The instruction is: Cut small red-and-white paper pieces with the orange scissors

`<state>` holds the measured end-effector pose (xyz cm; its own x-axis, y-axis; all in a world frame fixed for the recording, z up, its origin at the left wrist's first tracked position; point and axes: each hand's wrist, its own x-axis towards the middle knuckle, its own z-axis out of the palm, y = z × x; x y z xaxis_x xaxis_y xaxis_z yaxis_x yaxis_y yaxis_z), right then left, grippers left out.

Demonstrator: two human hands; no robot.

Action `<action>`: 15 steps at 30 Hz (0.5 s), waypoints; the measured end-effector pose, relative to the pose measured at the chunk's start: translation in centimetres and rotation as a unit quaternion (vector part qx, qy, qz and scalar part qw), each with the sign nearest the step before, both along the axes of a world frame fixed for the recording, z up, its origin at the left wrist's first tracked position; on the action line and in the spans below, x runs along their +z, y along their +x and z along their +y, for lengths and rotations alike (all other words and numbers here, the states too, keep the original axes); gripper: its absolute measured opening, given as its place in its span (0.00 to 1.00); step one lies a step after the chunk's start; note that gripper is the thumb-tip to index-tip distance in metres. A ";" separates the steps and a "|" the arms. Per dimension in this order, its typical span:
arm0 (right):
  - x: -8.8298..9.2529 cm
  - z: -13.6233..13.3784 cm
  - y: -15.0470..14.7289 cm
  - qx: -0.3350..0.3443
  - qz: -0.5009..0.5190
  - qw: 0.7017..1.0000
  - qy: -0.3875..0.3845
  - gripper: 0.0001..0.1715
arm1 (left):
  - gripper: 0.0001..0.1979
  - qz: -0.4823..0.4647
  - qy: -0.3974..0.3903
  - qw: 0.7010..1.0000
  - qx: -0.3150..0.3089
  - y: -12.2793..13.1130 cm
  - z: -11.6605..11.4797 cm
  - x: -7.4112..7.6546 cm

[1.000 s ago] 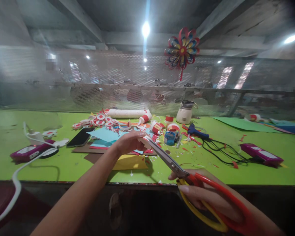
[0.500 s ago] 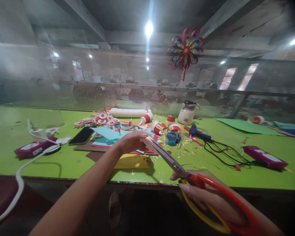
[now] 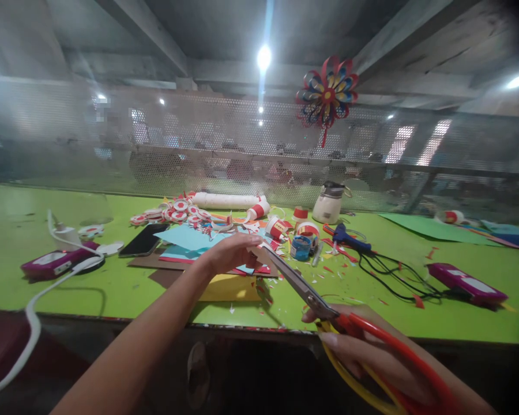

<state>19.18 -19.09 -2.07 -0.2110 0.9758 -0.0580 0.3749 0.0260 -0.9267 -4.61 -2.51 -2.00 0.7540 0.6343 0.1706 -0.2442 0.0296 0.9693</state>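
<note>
My right hand (image 3: 363, 340) grips large scissors (image 3: 300, 285) by their red and yellow handles. The blades point up and left, nearly together, their tips reaching my left hand (image 3: 233, 252). That hand is closed in a pinch on a small white piece of paper (image 3: 259, 252), mostly hidden behind the fingers and blade tips. Below and behind it lie light blue sheets (image 3: 190, 237), brown card (image 3: 145, 262) and a yellow sheet (image 3: 229, 288) on the green table (image 3: 125, 294).
Red-and-white paper discs (image 3: 179, 213) are heaped behind the sheets, near a white roll (image 3: 229, 200). A blue tape roll (image 3: 300, 248), glue gun (image 3: 350, 237) and white jug (image 3: 327, 203) stand farther right. A phone (image 3: 145, 240) and purple power strips (image 3: 467, 282) flank the work; paper scraps litter the table.
The view has tilted up slightly, so the scene sits a little lower. Both hands keep nearly the same pose, with the scissor tips still at the left fingers.
</note>
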 end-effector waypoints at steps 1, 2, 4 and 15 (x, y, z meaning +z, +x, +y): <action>-0.1 -0.1 0.0 0.002 0.008 1.000 -0.018 0.14 | 0.12 -0.003 -0.002 1.000 0.003 0.0 0.0 0.1; -0.2 -0.2 0.1 0.003 0.014 0.999 -0.033 0.14 | 0.12 -0.009 -0.001 1.000 0.003 0.0 0.0 0.1; -0.6 -0.3 0.1 0.001 0.032 0.998 -0.050 0.13 | 0.12 -0.019 0.008 1.000 -0.007 -0.1 0.0 0.2; -1.0 -0.1 -1.1 0.025 0.109 0.993 -0.036 0.20 | 0.17 -0.034 0.050 0.996 -0.063 -0.5 0.0 0.3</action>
